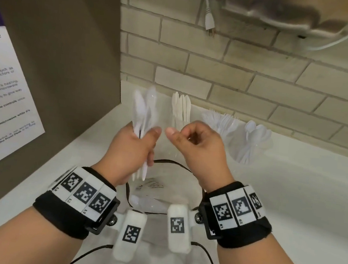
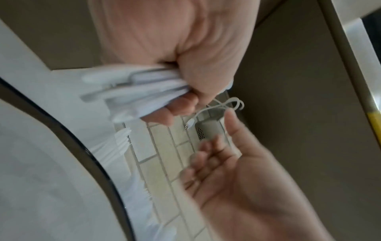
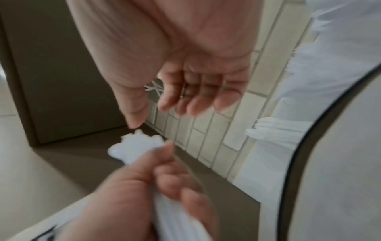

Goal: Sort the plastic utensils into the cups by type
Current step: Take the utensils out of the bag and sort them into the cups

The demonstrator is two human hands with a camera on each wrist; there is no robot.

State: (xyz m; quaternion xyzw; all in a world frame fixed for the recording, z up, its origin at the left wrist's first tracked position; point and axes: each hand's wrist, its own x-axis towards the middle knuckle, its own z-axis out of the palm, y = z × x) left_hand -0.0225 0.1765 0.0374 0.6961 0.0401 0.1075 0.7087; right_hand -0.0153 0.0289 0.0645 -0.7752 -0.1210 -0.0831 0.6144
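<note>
1. My left hand is closed in a fist around a bundle of white plastic utensils. Their heads stand up above my thumb and their handle ends poke out below my palm.
2. My right hand holds nothing. Its fingers are loosely curled and its thumb points toward the bundle, close to it but not touching.
3. The head view alone shows the cups, in a row along the back edge of the white counter, against the tiled wall. The cup of knives stands just behind my hands, the cup of forks is right of it, and the cup of spoons is rightmost, tilted toward me.
4. The head view also shows a clear container with a dark rim at the near edge of the counter, under my wrists, with a few utensils lying in it.
5. The left wrist view shows what the head view hides. The handle ends fan out of my curled fingers, and my right palm faces them, empty.
6. In the right wrist view the heads of the bundle stick out past my left knuckles, but they are too blurred to tell which types they are.
7. A brown panel closes off the counter's left edge and carries a printed notice.
</note>
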